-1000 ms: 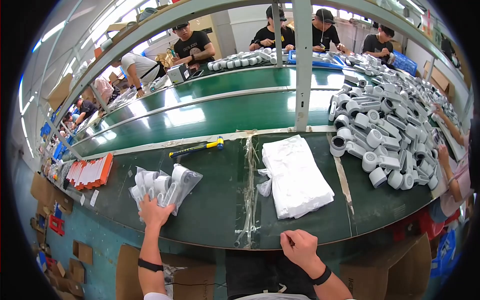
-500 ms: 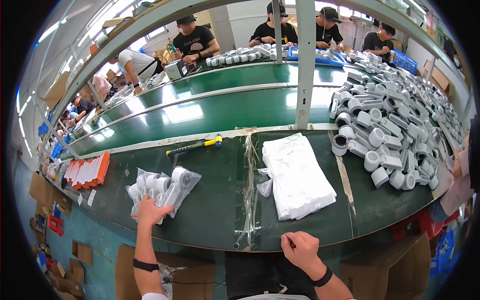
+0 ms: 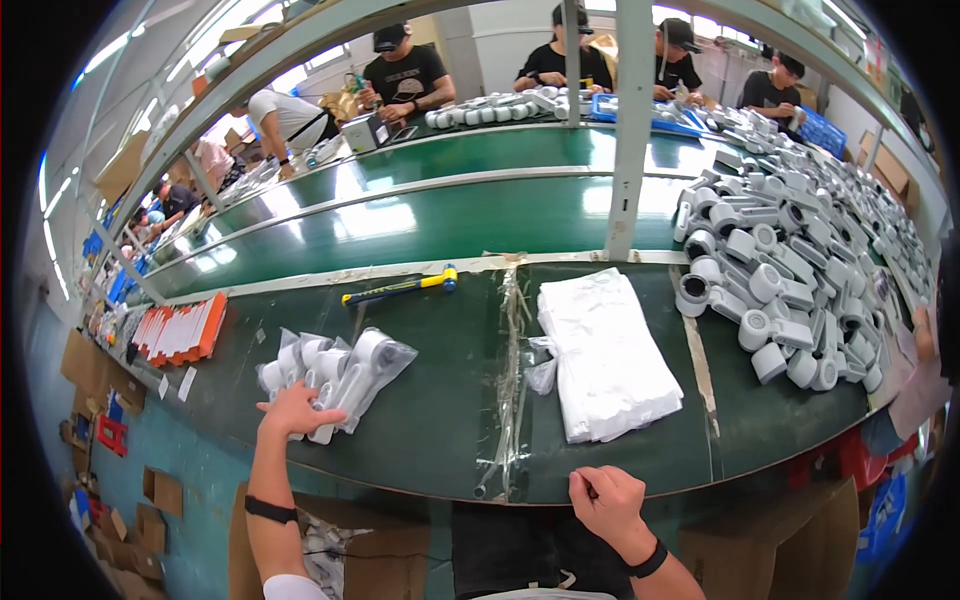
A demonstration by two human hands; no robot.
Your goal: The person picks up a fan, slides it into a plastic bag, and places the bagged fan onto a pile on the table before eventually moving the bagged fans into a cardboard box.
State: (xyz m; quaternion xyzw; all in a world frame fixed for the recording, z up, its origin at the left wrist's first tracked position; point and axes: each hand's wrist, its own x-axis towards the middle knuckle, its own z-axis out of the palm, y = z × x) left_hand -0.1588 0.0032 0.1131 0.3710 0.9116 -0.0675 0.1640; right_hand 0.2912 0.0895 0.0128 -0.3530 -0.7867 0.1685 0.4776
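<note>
My left hand (image 3: 292,409) lies flat on a cluster of white plastic parts wrapped in clear bags (image 3: 335,372) at the left of the dark green table (image 3: 440,400). My right hand (image 3: 603,500) is curled into a loose fist at the table's near edge, holding nothing that I can make out. Just beyond it lies a stack of white bags (image 3: 605,352). A large heap of loose white and grey cylindrical parts (image 3: 800,270) fills the right side of the table.
A yellow-and-blue tool (image 3: 400,287) lies near the far edge. Orange items (image 3: 180,330) sit at the far left. A green conveyor (image 3: 420,215) runs behind, with a grey post (image 3: 630,130) and several people beyond. Cardboard boxes (image 3: 330,560) stand below.
My left hand has stayed on the bagged parts. My right hand has shifted slightly along the near edge, staying closed.
</note>
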